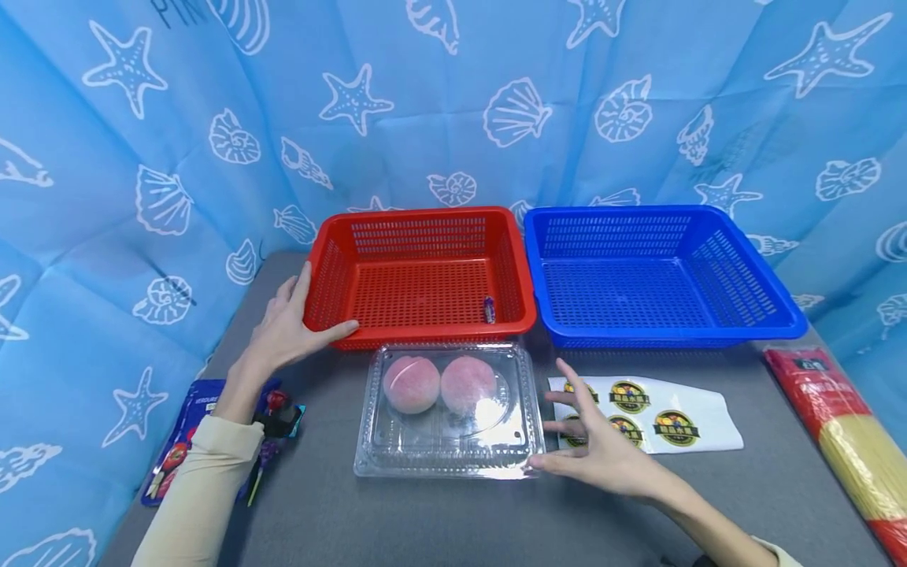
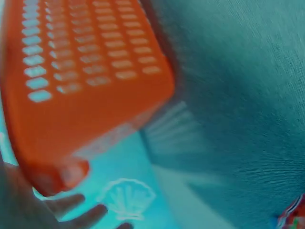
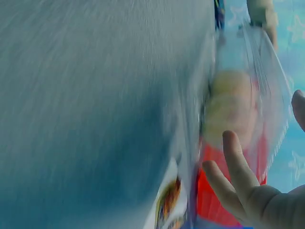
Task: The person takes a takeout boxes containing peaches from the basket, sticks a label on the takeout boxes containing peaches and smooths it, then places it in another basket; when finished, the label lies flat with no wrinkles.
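Note:
A closed clear plastic clamshell box (image 1: 446,453) lies mid-table with two pinkish peaches (image 1: 468,384) inside. My right hand (image 1: 602,453) is at the box's right side, thumb tip by its near right corner and the other fingers spread over a white sheet of round fruit stickers (image 1: 676,394). In the right wrist view those fingers (image 3: 236,167) stretch toward the box, holding nothing. At the near left corner of the red basket (image 1: 425,331) is my left hand (image 1: 286,323), its thumb across the front rim and its fingers extended along the left side.
A small purple-wrapped item (image 1: 490,309) lies in the red basket. A blue basket (image 1: 673,335) adjoins it on the right. At the right edge is a long red-and-yellow noodle packet (image 1: 843,429). Under the left forearm are a blue vegetable packet (image 1: 184,433) and a small dark packet (image 1: 283,416).

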Tool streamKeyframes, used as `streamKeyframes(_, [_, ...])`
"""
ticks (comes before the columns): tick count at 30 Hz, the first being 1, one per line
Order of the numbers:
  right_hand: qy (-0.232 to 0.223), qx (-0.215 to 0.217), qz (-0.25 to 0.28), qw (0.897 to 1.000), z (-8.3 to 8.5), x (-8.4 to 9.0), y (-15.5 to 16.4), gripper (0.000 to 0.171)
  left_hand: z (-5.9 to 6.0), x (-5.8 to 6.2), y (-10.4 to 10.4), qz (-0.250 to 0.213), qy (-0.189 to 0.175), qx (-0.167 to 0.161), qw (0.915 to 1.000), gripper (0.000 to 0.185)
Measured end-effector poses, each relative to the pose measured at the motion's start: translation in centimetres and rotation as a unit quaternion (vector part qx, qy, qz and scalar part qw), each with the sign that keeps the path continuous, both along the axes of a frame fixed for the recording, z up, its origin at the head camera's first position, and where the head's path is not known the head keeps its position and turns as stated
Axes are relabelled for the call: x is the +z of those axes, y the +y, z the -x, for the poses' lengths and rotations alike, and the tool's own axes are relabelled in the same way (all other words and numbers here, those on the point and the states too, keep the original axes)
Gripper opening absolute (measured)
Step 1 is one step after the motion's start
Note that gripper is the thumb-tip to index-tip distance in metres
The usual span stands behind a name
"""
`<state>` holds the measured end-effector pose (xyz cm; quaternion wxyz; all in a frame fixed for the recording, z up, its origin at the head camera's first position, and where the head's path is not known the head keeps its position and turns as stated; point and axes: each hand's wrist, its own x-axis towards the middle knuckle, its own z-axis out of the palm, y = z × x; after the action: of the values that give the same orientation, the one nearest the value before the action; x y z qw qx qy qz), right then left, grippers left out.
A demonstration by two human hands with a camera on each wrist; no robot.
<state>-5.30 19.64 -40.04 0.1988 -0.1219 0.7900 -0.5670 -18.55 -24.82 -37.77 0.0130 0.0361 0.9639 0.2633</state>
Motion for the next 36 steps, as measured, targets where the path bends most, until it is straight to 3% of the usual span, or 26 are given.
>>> streamKeyframes(3, [0.014, -0.026, -0.014, 0.999, 0.2, 0.4, 1.7, 0.119, -1.5, 0.9, 1.1, 0.035, 0.038, -0.006, 0.9987, 0.115])
streamKeyframes(6, [0.029, -0.056, -0.045, 0.997, 0.3, 0.5, 3.4, 0.110, -3.3, 1.8, 2.6, 0.053, 0.080, -0.034, 0.9948, 0.105])
streamKeyframes(9, [0.051, -0.075, -0.081, 0.993, 0.5, 0.5, 4.9, 0.099, -5.3, 2.7, 4.4, 0.064, 0.094, -0.065, 0.9914, 0.100])
streamKeyframes(16, [0.092, -0.097, -0.126, 0.983, 1.0, 0.1, 7.8, 0.072, -9.6, 4.2, 9.2, 0.074, 0.070, -0.140, 0.9849, 0.095])
streamKeyframes(24, [0.110, -0.107, -0.187, 0.970, 1.4, -0.2, 9.1, 0.071, -12.7, 4.4, 15.0, 0.042, -0.005, -0.221, 0.9743, 0.092])
streamKeyframes(29, [0.165, -0.112, -0.220, 0.955, 1.8, -0.7, 9.6, 0.065, -13.7, 3.9, 18.5, 0.081, 0.033, -0.279, 0.9564, 0.091])
streamKeyframes(32, [0.181, -0.108, -0.244, 0.947, 1.9, -1.1, 10.0, 0.063, -14.2, 3.2, 20.6, 0.109, 0.073, -0.307, 0.9425, 0.089])
streamKeyframes(36, [0.190, -0.099, -0.283, 0.935, 2.2, -1.4, 10.4, 0.067, -14.8, 2.2, 23.4, 0.152, 0.099, -0.341, 0.9223, 0.084])
